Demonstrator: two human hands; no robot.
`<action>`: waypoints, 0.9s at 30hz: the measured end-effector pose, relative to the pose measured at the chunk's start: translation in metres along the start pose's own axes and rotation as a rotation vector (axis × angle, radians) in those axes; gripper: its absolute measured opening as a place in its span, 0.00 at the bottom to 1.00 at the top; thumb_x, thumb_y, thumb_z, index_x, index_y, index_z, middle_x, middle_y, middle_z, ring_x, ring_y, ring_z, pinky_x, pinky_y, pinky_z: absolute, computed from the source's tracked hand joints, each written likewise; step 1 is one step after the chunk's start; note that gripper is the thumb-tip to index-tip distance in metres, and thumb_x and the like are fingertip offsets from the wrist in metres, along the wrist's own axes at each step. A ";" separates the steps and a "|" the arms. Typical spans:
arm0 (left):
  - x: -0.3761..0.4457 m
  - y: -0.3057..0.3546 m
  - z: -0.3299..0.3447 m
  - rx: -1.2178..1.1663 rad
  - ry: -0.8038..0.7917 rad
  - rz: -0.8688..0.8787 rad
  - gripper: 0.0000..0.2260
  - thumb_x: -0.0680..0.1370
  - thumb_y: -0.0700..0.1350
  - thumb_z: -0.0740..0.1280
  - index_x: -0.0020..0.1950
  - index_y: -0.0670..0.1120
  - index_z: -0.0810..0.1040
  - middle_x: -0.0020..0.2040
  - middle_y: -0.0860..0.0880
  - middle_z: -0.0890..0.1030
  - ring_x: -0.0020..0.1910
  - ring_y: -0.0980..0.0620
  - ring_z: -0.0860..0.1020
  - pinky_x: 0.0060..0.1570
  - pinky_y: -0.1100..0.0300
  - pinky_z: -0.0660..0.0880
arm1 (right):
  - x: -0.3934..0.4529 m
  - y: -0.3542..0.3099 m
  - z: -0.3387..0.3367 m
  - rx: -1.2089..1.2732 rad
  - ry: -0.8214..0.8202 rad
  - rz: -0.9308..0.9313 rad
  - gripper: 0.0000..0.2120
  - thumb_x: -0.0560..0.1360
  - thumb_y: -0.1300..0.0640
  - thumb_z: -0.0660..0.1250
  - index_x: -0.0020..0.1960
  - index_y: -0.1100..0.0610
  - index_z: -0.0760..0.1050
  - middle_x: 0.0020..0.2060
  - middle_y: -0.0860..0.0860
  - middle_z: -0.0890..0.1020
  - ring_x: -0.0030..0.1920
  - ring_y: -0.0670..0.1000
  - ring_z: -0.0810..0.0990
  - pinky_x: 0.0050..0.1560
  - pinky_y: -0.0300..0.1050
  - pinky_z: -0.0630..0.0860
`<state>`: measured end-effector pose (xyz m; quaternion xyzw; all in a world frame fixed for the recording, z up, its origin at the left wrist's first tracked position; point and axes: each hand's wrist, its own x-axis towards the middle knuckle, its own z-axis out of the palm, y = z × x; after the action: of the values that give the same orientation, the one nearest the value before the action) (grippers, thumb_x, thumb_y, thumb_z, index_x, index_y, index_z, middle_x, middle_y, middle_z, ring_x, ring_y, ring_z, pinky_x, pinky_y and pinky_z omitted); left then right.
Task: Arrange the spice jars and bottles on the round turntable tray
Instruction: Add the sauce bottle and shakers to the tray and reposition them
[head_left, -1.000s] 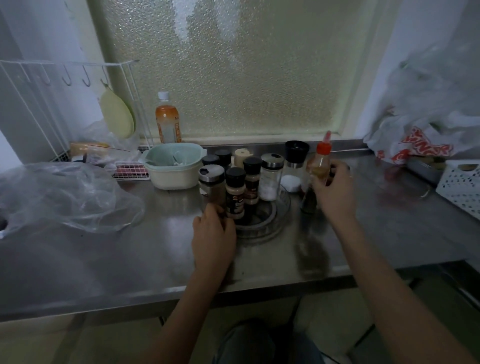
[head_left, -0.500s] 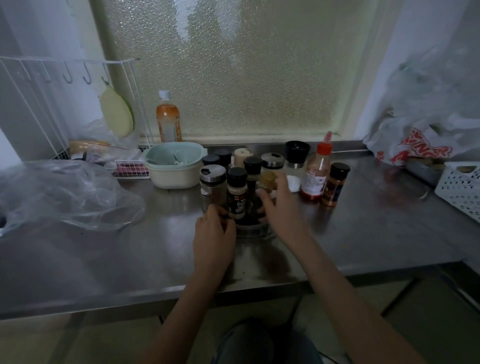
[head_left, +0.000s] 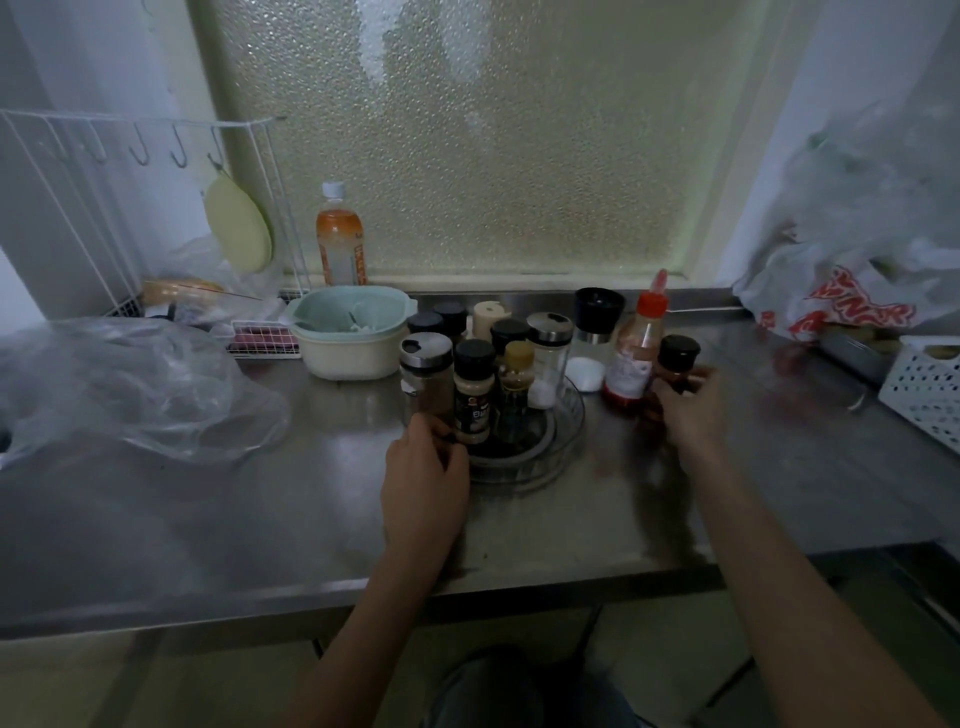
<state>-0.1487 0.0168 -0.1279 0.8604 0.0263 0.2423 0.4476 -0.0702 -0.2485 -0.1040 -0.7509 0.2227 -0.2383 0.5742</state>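
Brushed steel counter (head_left: 260, 519) below a frosted window, cluttered at both ends; clear round turntable tray (head_left: 569, 421) at its middle, with a bare stretch along the right and near rim.

Crumpled clear plastic bag (head_left: 130, 384) lying well left of the tray, no part of the job; pale green and cream lidded bowl (head_left: 349, 332) just behind and left of the tray, likewise untouched.

Left hand (head_left: 423, 467) planted at the tray's near-left rim, fingers curled against the base of the black-capped brown spice jar (head_left: 472, 395); steadying or turning the tray, by the look of it; grip on the jar itself cannot be told.

Right hand (head_left: 688, 408) now out at the right of the tray, where half a second ago it hovered over the tray's middle; fingers wrapping the small black-capped red-brown spice jar (head_left: 675, 364), though full closure is blurred.

Red-capped clear sauce bottle (head_left: 636, 358) standing upright on the counter, touching or nearly touching that jar, off the tray.

New on the tray since that earlier moment: small yellow-capped bottle (head_left: 517, 387), upright between the brown jar and the steel-lidded glass shaker (head_left: 548, 358); one more piece placed, then, and the red-brown jar probably next, with the sauce bottle and black-capped grinder (head_left: 598, 317) left outside.
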 end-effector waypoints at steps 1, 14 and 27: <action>0.000 0.000 0.000 0.001 0.002 -0.002 0.03 0.75 0.40 0.62 0.46 0.47 0.71 0.43 0.47 0.77 0.45 0.47 0.75 0.38 0.53 0.71 | -0.001 0.002 0.001 0.006 0.032 -0.024 0.19 0.70 0.53 0.72 0.55 0.56 0.66 0.55 0.59 0.78 0.51 0.58 0.80 0.51 0.60 0.79; 0.003 -0.002 0.002 -0.068 0.132 -0.095 0.04 0.76 0.43 0.63 0.49 0.46 0.69 0.46 0.48 0.72 0.46 0.51 0.64 0.33 0.66 0.58 | -0.094 -0.031 0.026 0.102 -0.156 -0.401 0.15 0.69 0.55 0.73 0.53 0.49 0.74 0.45 0.39 0.80 0.45 0.35 0.79 0.45 0.30 0.75; 0.002 -0.001 0.000 0.034 0.144 -0.087 0.08 0.74 0.41 0.65 0.51 0.45 0.71 0.51 0.42 0.77 0.52 0.43 0.69 0.45 0.53 0.66 | -0.053 -0.038 0.018 0.071 0.033 -0.444 0.09 0.77 0.50 0.63 0.53 0.54 0.70 0.43 0.43 0.77 0.43 0.43 0.77 0.45 0.43 0.75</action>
<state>-0.1470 0.0182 -0.1282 0.8461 0.0999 0.2833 0.4402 -0.0987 -0.1935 -0.0764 -0.7567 0.0528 -0.3789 0.5301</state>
